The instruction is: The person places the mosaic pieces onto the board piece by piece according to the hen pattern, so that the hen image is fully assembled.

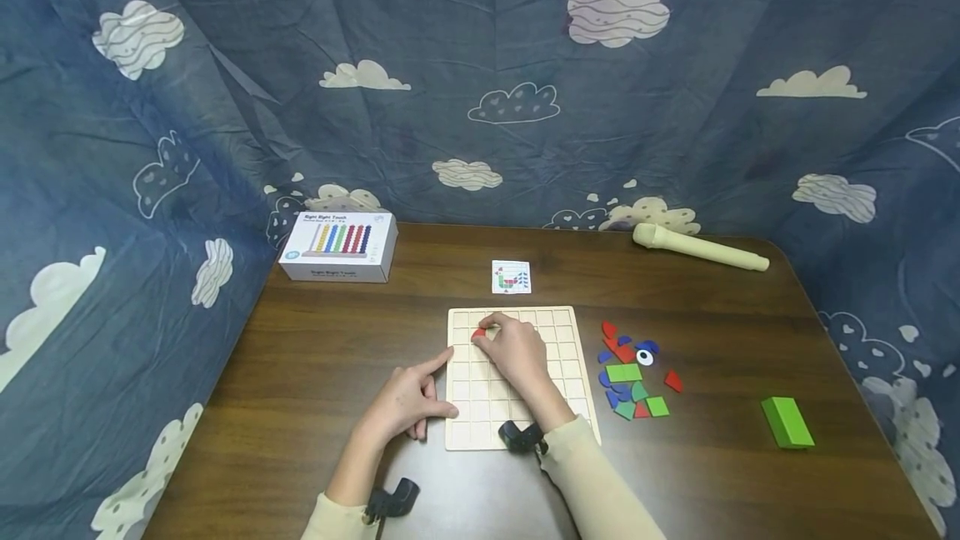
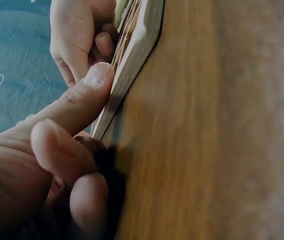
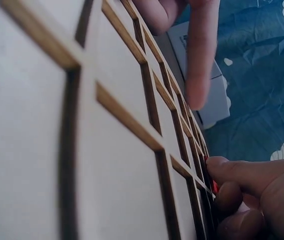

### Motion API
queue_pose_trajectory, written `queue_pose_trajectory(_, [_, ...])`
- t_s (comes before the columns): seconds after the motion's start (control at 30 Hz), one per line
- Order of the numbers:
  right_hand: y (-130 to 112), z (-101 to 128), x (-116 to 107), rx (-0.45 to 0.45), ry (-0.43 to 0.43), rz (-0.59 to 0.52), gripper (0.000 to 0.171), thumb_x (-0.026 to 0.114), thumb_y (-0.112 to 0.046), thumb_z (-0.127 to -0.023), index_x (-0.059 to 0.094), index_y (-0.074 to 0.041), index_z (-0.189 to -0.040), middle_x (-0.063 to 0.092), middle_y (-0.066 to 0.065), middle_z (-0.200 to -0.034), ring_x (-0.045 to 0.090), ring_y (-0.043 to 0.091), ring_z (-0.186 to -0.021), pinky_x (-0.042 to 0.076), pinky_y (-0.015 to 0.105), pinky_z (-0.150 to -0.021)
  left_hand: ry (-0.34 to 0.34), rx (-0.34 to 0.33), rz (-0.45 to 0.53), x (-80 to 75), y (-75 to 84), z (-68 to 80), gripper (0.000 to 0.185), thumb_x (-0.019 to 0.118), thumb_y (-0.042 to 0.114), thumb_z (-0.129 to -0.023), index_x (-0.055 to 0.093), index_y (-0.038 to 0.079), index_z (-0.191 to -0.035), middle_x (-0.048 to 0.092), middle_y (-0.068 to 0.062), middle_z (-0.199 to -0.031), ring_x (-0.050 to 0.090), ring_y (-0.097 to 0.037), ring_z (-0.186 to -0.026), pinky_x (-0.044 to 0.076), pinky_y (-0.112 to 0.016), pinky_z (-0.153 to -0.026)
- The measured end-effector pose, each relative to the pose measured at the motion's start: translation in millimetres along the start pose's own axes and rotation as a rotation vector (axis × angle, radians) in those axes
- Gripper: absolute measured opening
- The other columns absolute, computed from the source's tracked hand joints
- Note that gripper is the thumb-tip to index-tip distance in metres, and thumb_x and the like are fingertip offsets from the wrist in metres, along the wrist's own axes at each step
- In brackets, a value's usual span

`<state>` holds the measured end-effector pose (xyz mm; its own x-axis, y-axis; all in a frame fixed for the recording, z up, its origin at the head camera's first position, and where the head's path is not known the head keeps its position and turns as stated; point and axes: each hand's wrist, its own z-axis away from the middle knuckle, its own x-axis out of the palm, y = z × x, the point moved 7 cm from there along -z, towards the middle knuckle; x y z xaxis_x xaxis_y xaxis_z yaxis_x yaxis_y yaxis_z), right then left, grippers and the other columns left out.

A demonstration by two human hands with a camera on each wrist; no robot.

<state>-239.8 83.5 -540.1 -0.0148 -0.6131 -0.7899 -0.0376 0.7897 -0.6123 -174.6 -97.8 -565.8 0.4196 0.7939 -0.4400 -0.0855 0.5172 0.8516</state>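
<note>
We pinch a small red piece (image 1: 478, 332) in our right hand (image 1: 517, 352) over the grid board (image 1: 570, 373), near its far-left cells. Our left hand (image 1: 405, 402) braces the board's edge on the counter (image 1: 337, 357) (forefinger straight, holding nothing), keeping it steady.

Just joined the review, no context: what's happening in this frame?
A person sits at a brown table working on a wooden grid board. The right hand pinches a small red piece over a cell near the board's upper left. The left hand rests at the board's left edge, index finger against it. Loose red, blue and green pieces lie in a heap right of the board, and a pattern card lies beyond it.
</note>
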Motion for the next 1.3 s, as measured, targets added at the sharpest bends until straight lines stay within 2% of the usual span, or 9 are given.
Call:
queue_pose_trajectory(0.13, [0.4,-2.0,0.3,0.001,0.009,0.011,0.026,0.079,-0.036,-0.084,0.076,-0.020,-0.104,0.048,-0.007,-0.050,0.039,0.009,-0.044,0.030,0.027,-0.039,-0.011,0.015,-0.012,-1.3,1.5,-1.8,0.095,0.090,0.024,-0.073,0.040,0.026,-0.154,0.061,-0.002,-0.061,0.056,-0.013,-0.033,0.048,-0.034,-0.033])
queue_pose_trajectory(0.4, [2.6,-5.3,0.6,0.007,0.001,0.012,0.029,0.080,-0.038,-0.084,0.075,-0.017,-0.104,0.051,-0.006,-0.051,0.041,0.009,-0.043,0.031,0.025,-0.039,-0.002,-0.044,-0.007,-2.3,1.2,-3.4,0.095,0.090,0.022,-0.072,0.040,0.028,-0.154,0.061,-0.002,-0.061,0.057,-0.014,-0.034,0.049,-0.033,-0.034])
queue_pose_trajectory(0.53, [3.4,-6.2,-0.2,0.016,-0.003,0.001,0.029,0.080,-0.037,-0.083,0.075,-0.016,-0.103,0.054,-0.005,-0.054,0.044,0.010,-0.044,0.033,0.026,-0.040,0.002,-0.052,-0.004,-2.6,1.8,-3.7,0.095,0.089,0.021,-0.073,0.040,0.028,-0.154,0.062,-0.003,-0.062,0.057,-0.014,-0.034,0.049,-0.034,-0.034])
queue_pose_trajectory(0.93, [3.6,-5.4,0.8,0.028,0.002,-0.002,0.028,0.081,-0.036,-0.082,0.075,-0.017,-0.101,0.053,-0.004,-0.053,0.044,0.010,-0.045,0.032,0.026,-0.040,-0.028,-0.030,0.026,-3.1,5.0,-1.0,0.094,0.088,0.021,-0.075,0.037,0.026,-0.155,0.061,-0.004,-0.062,0.057,-0.014,-0.033,0.049,-0.036,-0.033])
queue_pose_trajectory(1.17, [6.8,-3.7,-1.8,0.044,0.012,0.002,0.027,0.081,-0.035,-0.082,0.075,-0.018,-0.102,0.054,-0.004,-0.053,0.046,0.012,-0.046,0.033,0.028,-0.041,-0.024,-0.021,-0.115,-2.6,8.5,-4.5,0.105,0.094,0.027,-0.065,0.038,0.028,-0.154,0.053,0.003,-0.058,0.047,-0.008,-0.029,0.035,-0.022,-0.030])
queue_pose_trajectory(1.3, [7.7,-1.8,-2.4,0.047,0.012,-0.012,0.026,0.082,-0.034,-0.082,0.075,-0.017,-0.101,0.056,-0.004,-0.054,0.048,0.012,-0.046,0.034,0.027,-0.041,-0.014,-0.036,-0.154,-1.9,8.2,-4.3,0.105,0.094,0.027,-0.065,0.039,0.030,-0.154,0.052,0.003,-0.057,0.047,-0.008,-0.029,0.034,-0.021,-0.030])
